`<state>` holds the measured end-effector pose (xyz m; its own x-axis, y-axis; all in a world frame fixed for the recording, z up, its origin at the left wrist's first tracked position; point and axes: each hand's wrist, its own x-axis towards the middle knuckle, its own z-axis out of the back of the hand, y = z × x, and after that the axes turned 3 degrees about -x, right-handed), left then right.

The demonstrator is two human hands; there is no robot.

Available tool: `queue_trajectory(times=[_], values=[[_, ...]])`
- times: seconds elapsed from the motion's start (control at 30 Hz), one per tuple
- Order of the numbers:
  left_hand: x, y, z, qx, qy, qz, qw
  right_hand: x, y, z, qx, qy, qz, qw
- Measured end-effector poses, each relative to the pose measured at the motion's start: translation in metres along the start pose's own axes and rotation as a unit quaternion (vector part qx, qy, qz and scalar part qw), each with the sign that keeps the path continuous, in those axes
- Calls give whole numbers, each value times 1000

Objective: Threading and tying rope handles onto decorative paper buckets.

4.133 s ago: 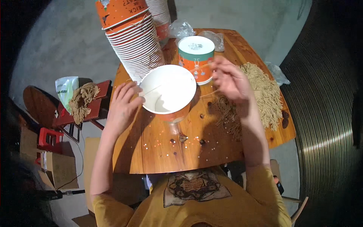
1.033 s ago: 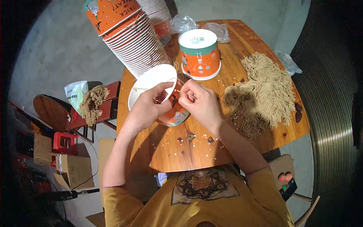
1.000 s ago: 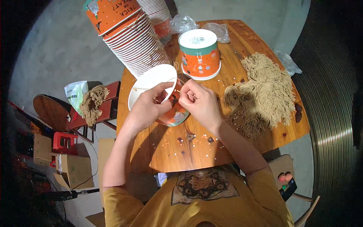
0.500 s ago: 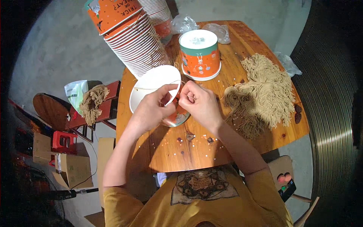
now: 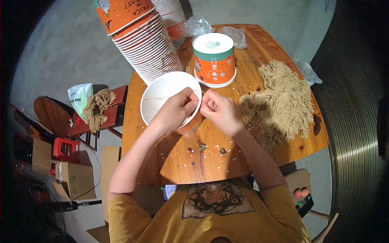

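Observation:
A paper bucket with a white inside and a printed orange outside stands on the wooden table before me, its mouth facing up toward me. A thin tan cord spans the mouth from the left rim to the right. My left hand reaches over the opening, fingers closed at the inner side of the right rim. Just outside that rim, my right hand is closed in a pinch with the cord's end by its fingers. The fingertips partly hide the cord where it meets the rim.
Behind the bucket leans a tall stack of nested buckets. An upturned orange bucket stands right of it. A heap of tan cords lies at the table's right. Clear plastic bags lie at the back, and small white bits dot the near tabletop.
Both hands have shifted slightly right along with the bucket. The bucket's mouth has turned a little more upright, showing a rounder opening. The right hand's fingers have moved outside the rim.

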<state>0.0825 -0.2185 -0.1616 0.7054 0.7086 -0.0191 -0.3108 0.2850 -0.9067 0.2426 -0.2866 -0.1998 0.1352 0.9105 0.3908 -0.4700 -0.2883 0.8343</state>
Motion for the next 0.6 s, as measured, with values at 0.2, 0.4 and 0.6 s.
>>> queue_trajectory(times=[0.2,0.4,0.6], values=[[0,-6,3,72,-39,7,997,4,1,22,29,106,-34,993],[3,-16,11,-218,-59,-5,974,8,4,49,-9,169,-30,985],[10,-8,3,-260,-9,22,965,22,30,56,19,193,-32,981]])
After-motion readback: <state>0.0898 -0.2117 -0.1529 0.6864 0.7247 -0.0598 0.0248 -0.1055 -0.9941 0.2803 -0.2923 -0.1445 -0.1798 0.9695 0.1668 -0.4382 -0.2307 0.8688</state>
